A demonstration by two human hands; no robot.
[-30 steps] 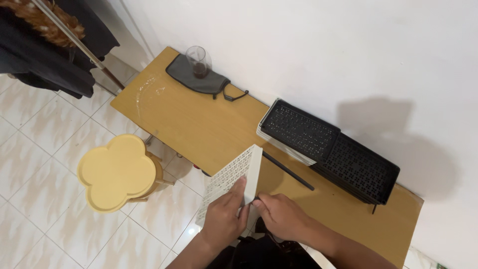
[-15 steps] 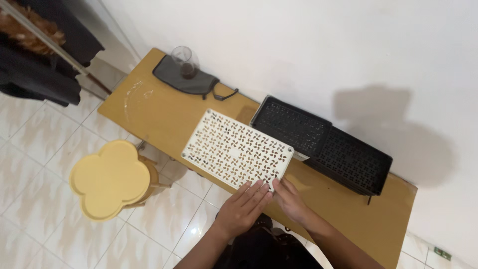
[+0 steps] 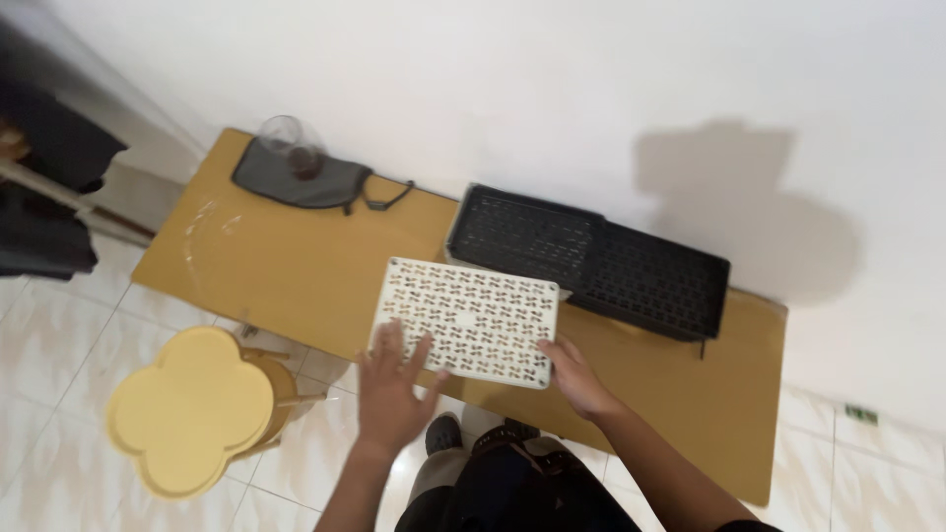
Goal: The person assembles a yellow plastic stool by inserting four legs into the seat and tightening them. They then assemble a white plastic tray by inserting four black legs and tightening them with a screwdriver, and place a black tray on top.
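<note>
Hands are working a white perforated panel [image 3: 465, 321] that's lying flat on the wooden table [image 3: 286, 261], near the front edge. I'm seeing the left hand [image 3: 392, 386] resting w/ fingers spread wide on the panel's near-left corner, palm hanging past the table edge; nothing gripped. Right hand [image 3: 574, 377] is pinching the near-right corner, fingers curled on the rim, thumb side hidden so can't tell how tight.

Panel's far edge is sitting just beside a black perforated tray [image 3: 525, 235], touching or nearly; a second black tray [image 3: 652, 283] is butting against that one on the right, both running close along the wall [image 3: 552, 89]. Left of the panel the tabletop is lying bare up to a dark pouch [image 3: 296, 181] at the far-left corner, w/ a glass vessel [image 3: 287, 138] standing on it and a cord trailing right. Right of the panel there's bare wood out to the table's right end.

Yellow flower-shaped stool [image 3: 192, 406] is standing on the tiled floor [image 3: 59, 335] just off the table's front-left edge, near my left forearm. Dark clothes [image 3: 44, 197] are hanging at far left.
</note>
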